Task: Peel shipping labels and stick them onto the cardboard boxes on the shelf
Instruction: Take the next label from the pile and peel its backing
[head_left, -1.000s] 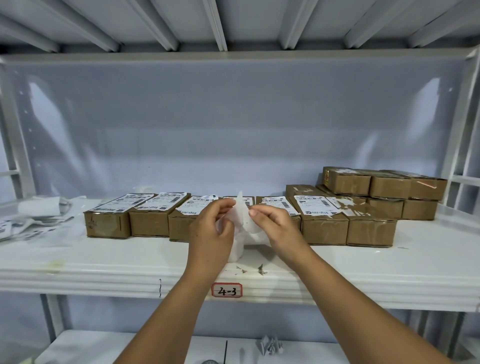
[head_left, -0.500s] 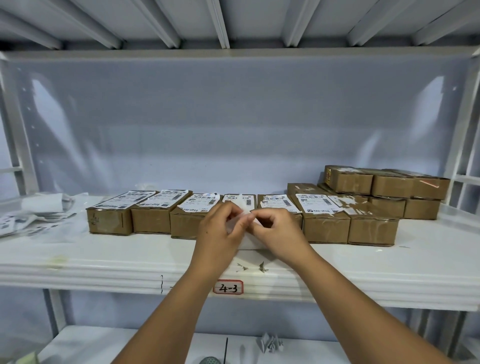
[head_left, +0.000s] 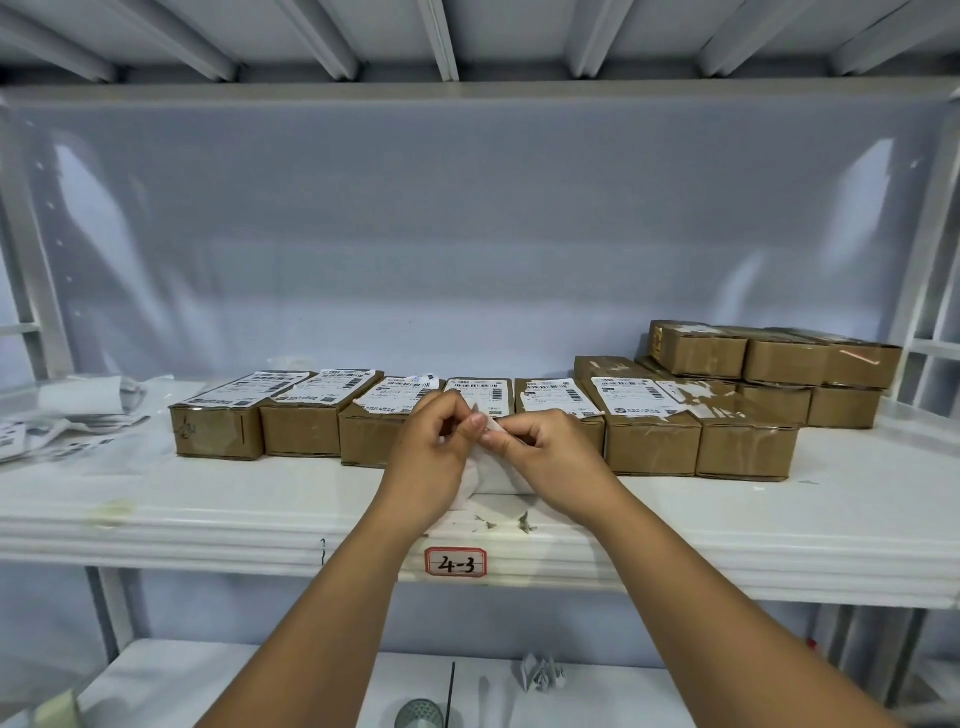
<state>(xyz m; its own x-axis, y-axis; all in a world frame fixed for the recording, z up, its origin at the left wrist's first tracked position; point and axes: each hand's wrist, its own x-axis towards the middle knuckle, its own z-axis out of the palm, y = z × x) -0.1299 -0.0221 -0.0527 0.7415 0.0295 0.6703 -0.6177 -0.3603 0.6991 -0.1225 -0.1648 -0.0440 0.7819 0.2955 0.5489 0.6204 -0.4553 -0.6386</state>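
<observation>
Pinching one white label (head_left: 491, 470) between them, the left hand (head_left: 434, 457) and right hand (head_left: 550, 457) are closing their grips on its top corner above the shelf (head_left: 779, 519) front edge, the sheet hanging downward. Boxes (head_left: 649, 441) are lining the shelf behind, open room lying in front.

Pretty evenly lit, cool bluish-white, soft light that seems to come from behind and above the camera. The back panel (head_left: 467, 234) has hazy streaks of glare on both sides. Shadows are faint, just a thin one under the boxes (head_left: 649, 447) and hands (head_left: 550, 457). Wide-angle bend is obvious: the uprights (head_left: 930, 249) lean at the edges. Center is sharp, label print maybe a bit soft. Bottom shelf (head_left: 208, 680) looks blurrier.
</observation>
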